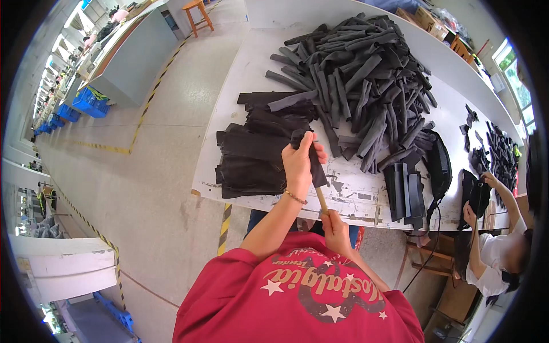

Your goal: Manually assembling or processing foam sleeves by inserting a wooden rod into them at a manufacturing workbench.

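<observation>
My left hand (298,160), a beaded bracelet at its wrist, is closed around a narrow black fabric piece (317,169) above the table's near edge. Lower down, my right hand (335,227) grips a light wooden stick (321,200). The stick's upper end meets the bottom of the fabric; whether it runs up inside is hidden. Just left of my left hand lie stacked flat black fabric pieces (251,148). Beyond both hands rises a big heap of dark grey fabric tubes (366,74).
The white table (234,74) has a raised back panel. To the right lie a row of dark strips (405,194) and a black bag (438,166) with a hanging cord. A co-worker (494,251) at far right handles black fabric. Blue crates (91,103) stand across the aisle.
</observation>
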A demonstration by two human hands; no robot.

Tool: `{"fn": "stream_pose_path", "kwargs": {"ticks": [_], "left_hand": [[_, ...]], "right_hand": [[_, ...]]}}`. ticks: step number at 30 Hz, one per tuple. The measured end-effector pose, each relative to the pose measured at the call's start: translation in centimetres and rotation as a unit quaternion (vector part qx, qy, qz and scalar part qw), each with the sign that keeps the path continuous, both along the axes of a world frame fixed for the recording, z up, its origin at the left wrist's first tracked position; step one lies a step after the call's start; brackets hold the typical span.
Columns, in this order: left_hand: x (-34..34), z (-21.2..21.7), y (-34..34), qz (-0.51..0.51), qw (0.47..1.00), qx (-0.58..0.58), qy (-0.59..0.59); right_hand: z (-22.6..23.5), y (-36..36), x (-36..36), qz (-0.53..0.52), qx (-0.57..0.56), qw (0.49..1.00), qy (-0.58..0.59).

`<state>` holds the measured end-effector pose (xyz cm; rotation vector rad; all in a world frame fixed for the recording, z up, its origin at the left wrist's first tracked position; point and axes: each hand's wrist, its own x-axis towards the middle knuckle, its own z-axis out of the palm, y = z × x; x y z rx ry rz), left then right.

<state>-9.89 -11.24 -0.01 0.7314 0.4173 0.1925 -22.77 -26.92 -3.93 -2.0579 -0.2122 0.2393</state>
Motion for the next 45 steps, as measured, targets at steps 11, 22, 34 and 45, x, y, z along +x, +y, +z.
{"fn": "stream_pose_path", "kwargs": {"ticks": [11,22,34,45], "left_hand": [[3.0,1.2,3.6,0.061,0.992,0.046,-0.099],[0.1,-1.4,4.9,0.069,0.996,-0.063,-0.008],[1.7,-1.4,1.1,0.098,0.987,-0.123,0.045],[-3.2,-0.2,-0.3,-0.490,0.839,0.222,-0.081]], "right_hand": [[2.0,-3.0,-0.7,-0.007,0.014,0.997,0.079],[-0.9,-2.4,-2.6,0.045,0.009,0.999,0.028],[4.8,-0.1,5.9,-0.082,0.152,0.984,-0.035],[6.7,1.5,12.6,-0.095,0.209,0.970,-0.076]]}}
